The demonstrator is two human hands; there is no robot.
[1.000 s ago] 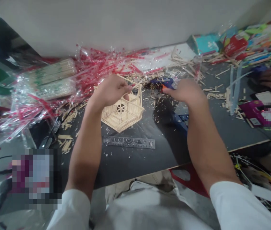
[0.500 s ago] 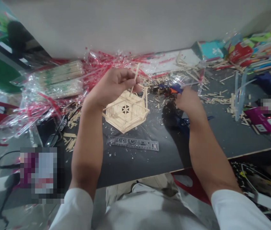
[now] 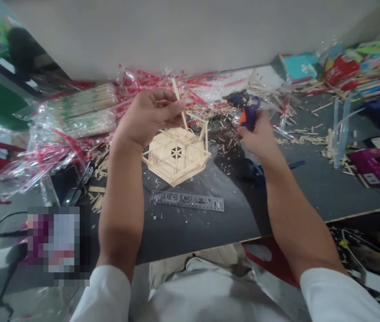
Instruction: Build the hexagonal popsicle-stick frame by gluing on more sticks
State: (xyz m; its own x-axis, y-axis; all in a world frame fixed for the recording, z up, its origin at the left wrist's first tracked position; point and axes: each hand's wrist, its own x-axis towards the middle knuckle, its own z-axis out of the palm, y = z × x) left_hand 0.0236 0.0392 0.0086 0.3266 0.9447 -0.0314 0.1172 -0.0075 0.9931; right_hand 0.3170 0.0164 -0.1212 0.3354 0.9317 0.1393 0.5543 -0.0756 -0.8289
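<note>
Just above the hexagonal frame (image 3: 176, 154), a thin stick (image 3: 179, 100) is pinched by the left hand (image 3: 146, 116), its ends free for glue. Right of the frame, a glue gun (image 3: 248, 114) is clasped in the right hand (image 3: 260, 138).

Pale wooden hexagon (image 3: 176, 156) (matt) beside glossy cellophane (image 3: 75, 129).

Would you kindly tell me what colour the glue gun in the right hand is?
The glue gun is blue with an orange tip; head view.
</note>
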